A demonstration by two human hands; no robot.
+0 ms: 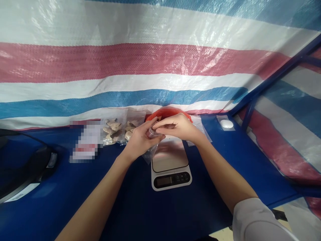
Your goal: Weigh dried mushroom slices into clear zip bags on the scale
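Above the back of a white kitchen scale, both hands meet at a clear plastic bag. My left hand is closed around the bag's upper part, and the lower part hangs beside the scale's metal plate. Thumb and fingers of my right hand are pinched at the bag's mouth; whether they also hold something small is hidden. Just behind the hands sits an orange-red basin, its contents mostly covered by them. The scale's display looks blank.
Left of the hands, two clear bags of pale dried pieces lean at the back. Flat clear bags lie right of the basin, and a white oval item is farther right. A black device stands at left on the blue table.
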